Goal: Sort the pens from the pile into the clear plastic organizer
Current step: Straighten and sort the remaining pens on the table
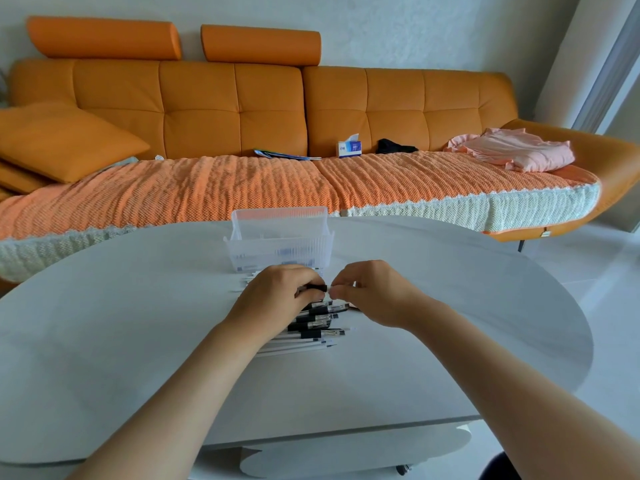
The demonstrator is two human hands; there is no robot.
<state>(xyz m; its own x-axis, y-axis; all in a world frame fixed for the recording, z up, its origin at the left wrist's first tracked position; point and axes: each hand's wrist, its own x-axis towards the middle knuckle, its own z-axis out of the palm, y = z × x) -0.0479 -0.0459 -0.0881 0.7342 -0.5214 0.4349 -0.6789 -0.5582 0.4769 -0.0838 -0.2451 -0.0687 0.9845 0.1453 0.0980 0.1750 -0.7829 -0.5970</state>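
A pile of pens (313,332), black-capped and white-barrelled, lies in the middle of the white table (450,306). Just above the pile my left hand (277,296) grips the black end of one pen (317,288). My right hand (367,294) pinches the other end of that same pen. Behind both hands stands the clear plastic organizer (278,242), ribbed and tiered, with a few pens lying in its front part. My hands hide the far side of the pile.
An orange sofa (242,109) with a knitted cover runs behind the table. On it lie a tissue box (349,147), a booklet (284,154), a black item (394,146) and pink clothing (512,150). The table's curved edge falls away at the right.
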